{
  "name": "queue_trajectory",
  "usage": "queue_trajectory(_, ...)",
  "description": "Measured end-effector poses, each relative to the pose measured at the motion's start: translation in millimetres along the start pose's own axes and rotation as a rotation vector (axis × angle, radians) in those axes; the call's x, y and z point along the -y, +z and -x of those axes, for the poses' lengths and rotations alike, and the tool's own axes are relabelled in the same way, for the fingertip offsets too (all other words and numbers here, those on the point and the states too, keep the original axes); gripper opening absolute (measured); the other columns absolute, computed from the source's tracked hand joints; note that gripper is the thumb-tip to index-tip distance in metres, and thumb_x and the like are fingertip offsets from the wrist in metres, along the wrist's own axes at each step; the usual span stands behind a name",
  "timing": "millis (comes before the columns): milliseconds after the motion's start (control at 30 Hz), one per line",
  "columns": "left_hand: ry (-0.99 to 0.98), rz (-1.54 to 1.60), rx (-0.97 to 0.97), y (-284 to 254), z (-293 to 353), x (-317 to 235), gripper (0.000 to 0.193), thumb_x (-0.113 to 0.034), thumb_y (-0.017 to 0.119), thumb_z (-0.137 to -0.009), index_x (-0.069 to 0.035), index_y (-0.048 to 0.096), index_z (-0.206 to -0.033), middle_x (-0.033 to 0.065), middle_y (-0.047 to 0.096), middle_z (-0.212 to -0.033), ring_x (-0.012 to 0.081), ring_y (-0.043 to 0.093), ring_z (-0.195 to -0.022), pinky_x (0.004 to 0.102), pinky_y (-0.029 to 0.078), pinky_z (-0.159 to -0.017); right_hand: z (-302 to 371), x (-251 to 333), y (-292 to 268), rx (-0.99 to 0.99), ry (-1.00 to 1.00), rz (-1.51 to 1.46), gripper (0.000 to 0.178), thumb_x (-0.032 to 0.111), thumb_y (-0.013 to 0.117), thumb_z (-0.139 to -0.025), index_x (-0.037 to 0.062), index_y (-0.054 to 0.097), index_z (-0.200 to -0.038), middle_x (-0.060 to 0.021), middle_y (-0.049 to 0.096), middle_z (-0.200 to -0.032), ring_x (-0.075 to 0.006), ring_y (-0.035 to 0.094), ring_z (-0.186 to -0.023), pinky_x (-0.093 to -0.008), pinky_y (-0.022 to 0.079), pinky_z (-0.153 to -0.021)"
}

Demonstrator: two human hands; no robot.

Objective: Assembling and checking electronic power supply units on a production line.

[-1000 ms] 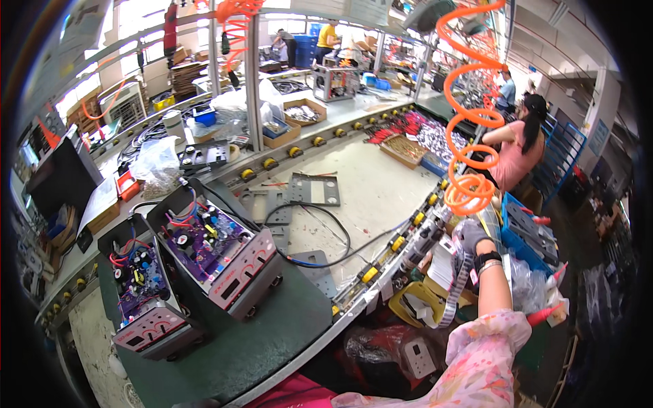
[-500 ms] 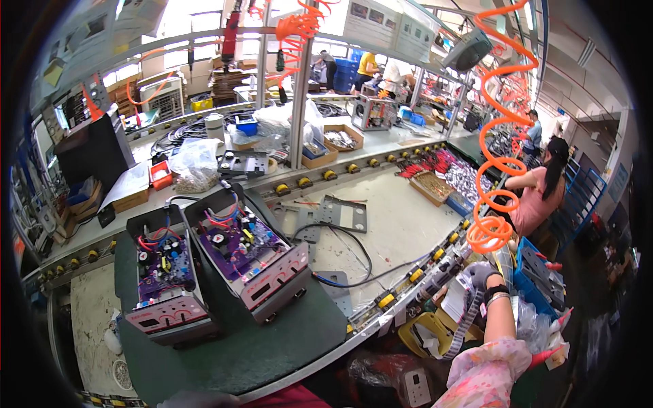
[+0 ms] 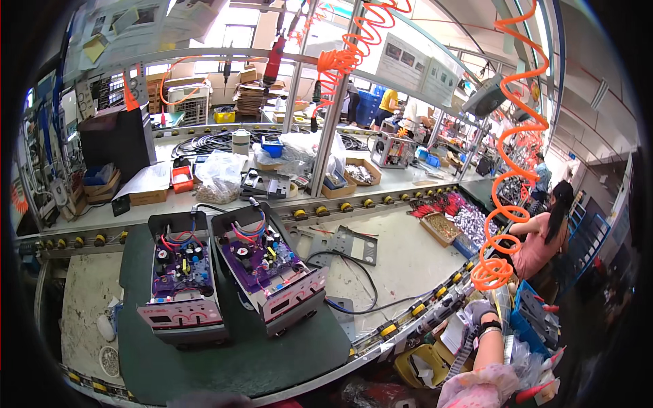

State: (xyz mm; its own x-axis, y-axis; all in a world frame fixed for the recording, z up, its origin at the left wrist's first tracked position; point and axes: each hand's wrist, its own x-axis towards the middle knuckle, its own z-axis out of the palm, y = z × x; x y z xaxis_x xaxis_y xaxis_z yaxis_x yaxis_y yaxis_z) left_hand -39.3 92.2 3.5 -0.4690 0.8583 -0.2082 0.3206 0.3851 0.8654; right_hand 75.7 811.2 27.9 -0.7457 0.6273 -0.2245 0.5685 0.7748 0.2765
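My right hand, in a grey glove with dark bands at the wrist, reaches out to the right beyond the conveyor edge. Its fingers are curled at the upper end of a long pale strip with dark marks, apparently labels; the fingertips are partly hidden. No part of my left hand can be made out; a dark blurred shape shows at the lower edge. Two open-topped machines stand side by side on a green board: the left unit and the right unit. Both show purple circuit boards, coloured wires and pink-and-grey front panels.
A yellow bin and a blue crate of dark parts flank my right arm. Roller rails border the bench. An orange coiled hose hangs at right, near a co-worker in pink. Grey metal plates and a black cable lie beyond the machines.
The view has shifted, so the bench, the machines and my right arm appear lower, and most of the scene further right. My right hand stays at the strip beside the yellow bin.
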Motion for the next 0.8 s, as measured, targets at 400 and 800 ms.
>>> queue_trajectory(400, 0.123, -0.007, 0.005, -8.1, -21.9, -15.2, 0.040, -0.037, 0.054, -0.092, -0.005, 0.058, -0.114, 0.0156, 0.063, -0.108, 0.0323, 0.060, -0.101, 0.0378, 0.046, -0.086, 2.0, -12.0, 37.1, -0.090, 0.037, -0.114, 0.032, 0.012, 0.061, -0.071, 0.0148, 0.068, -0.103, -0.0120, 0.066, -0.107, -0.0293, 0.062, -0.101, -0.0355, 0.049, -0.088)
queue_trajectory(800, 0.147, 0.214, 0.012, 0.6, -27.7, -8.2, 0.035, -0.031, 0.057, -0.091, -0.003, 0.060, -0.111, 0.0127, 0.065, -0.103, 0.0253, 0.061, -0.097, 0.0348, 0.046, -0.086, 39.8, -28.8, 83.6, -0.153, 0.229, -0.171, 0.027, 0.013, 0.063, -0.071, 0.0154, 0.070, -0.097, -0.0120, 0.067, -0.102, -0.0286, 0.063, -0.098, -0.0348, 0.049, -0.087)
